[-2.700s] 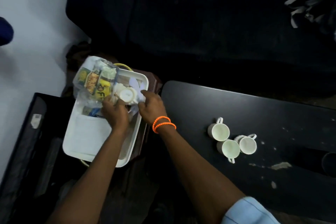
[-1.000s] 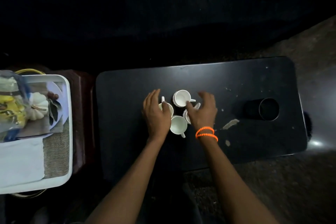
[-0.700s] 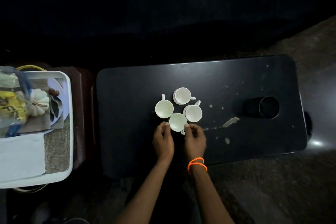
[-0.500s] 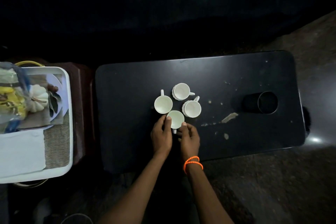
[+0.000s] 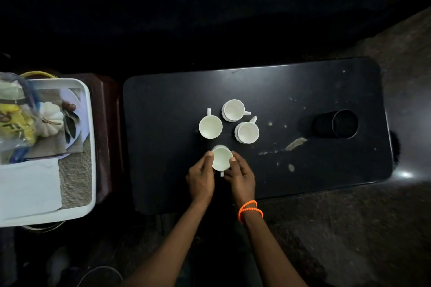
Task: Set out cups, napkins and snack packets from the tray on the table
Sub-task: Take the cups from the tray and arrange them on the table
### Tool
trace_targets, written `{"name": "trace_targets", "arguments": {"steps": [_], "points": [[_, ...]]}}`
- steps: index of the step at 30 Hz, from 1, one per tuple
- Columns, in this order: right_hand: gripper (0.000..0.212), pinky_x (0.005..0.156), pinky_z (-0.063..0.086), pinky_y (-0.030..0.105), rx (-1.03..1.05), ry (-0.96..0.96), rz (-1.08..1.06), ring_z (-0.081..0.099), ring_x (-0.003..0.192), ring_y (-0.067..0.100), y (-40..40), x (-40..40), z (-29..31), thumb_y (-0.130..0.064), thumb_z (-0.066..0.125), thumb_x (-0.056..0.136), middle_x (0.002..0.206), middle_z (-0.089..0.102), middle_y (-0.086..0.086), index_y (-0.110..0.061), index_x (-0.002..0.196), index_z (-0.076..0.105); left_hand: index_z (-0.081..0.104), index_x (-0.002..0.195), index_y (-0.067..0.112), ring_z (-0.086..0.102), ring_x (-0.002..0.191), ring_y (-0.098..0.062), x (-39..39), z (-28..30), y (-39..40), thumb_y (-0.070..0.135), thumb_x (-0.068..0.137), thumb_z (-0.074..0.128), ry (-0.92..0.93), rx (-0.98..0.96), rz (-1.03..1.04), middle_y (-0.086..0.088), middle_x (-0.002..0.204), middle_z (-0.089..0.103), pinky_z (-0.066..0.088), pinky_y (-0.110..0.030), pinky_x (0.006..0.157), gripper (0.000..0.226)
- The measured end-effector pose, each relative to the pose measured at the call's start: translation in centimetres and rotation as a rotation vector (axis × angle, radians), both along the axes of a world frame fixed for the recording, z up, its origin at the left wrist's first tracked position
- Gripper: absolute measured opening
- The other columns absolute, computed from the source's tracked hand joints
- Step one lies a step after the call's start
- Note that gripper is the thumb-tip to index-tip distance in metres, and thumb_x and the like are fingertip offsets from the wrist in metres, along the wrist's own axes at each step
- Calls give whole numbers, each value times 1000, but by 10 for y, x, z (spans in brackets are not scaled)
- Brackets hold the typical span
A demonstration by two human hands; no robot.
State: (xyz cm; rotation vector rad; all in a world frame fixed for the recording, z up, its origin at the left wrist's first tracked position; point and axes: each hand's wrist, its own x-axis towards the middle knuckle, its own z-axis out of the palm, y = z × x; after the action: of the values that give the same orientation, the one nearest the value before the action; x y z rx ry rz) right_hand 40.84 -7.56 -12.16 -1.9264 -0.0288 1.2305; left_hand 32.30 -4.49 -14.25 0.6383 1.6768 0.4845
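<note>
Black table [image 5: 163, 100], cup [image 5: 221, 158] between grips (both)

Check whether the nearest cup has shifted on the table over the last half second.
Yes. The nearest cup, held between the left hand and right hand, has slid toward the person, away from the other three cups.

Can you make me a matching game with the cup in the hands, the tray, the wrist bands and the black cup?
Things:
1. cup between both hands
2. tray
3. wrist bands
4. black cup

Descriptions:
A. orange
B. lying on its side on the table
C. white, upright, handle towards the person
D. beside the table, holding napkins and snack packets

The left hand and right hand hold the cup's sides.

Pairs: 1-C, 2-D, 3-A, 4-B
</note>
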Motion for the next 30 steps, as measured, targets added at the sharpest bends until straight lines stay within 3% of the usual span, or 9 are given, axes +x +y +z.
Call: {"name": "trace_targets", "arguments": {"steps": [4, 6, 14, 24, 30], "points": [[21, 90, 60, 45, -18, 42, -18, 73, 107, 32, -18, -7, 3, -30, 60, 101, 112, 77, -3, -43, 106, 75, 79, 114, 25, 75, 107, -17, -11, -1, -19, 65, 83, 60, -9, -62, 40, 4, 108, 81, 58, -49, 100, 55], [19, 91, 61, 48, -25, 59, -6, 73, 106, 31, -25, -9, 4, -33, 60, 101, 113, 77, -3, -42, 109, 75, 80, 113, 21, 75, 107, -18, -14, 1, -24, 65, 83, 60, -9, -68, 53, 2, 107, 81, 58, -50, 99, 58], [20, 94, 59, 54, -25, 53, 23, 72, 107, 34, -33, -9, 3, -37, 60, 101, 116, 76, 1, -36, 116, 73, 81, 111, 18, 79, 89, -10, -19, 10, -33, 65, 83, 59, -34, -76, 50, 5, 97, 82, 64, -47, 88, 59], [20, 88, 58, 50, -44, 51, 31, 70, 109, 37, -45, -11, 2, -38, 61, 100, 116, 76, 3, -36, 115, 73, 81, 109, 19, 79, 89, -11, -20, 12, -47, 60, 86, 59, -15, -80, 31, 4, 95, 82, 64, -48, 87, 51], [17, 85, 58, 47, -26, 65, 12, 70, 109, 40, -53, -11, -2, -33, 60, 101, 116, 75, 5, -37, 109, 74, 78, 117, 12, 78, 92, -11, -22, 13, -53, 55, 87, 61, -24, -79, 48, -3, 105, 81, 64, -49, 88, 55]]}}
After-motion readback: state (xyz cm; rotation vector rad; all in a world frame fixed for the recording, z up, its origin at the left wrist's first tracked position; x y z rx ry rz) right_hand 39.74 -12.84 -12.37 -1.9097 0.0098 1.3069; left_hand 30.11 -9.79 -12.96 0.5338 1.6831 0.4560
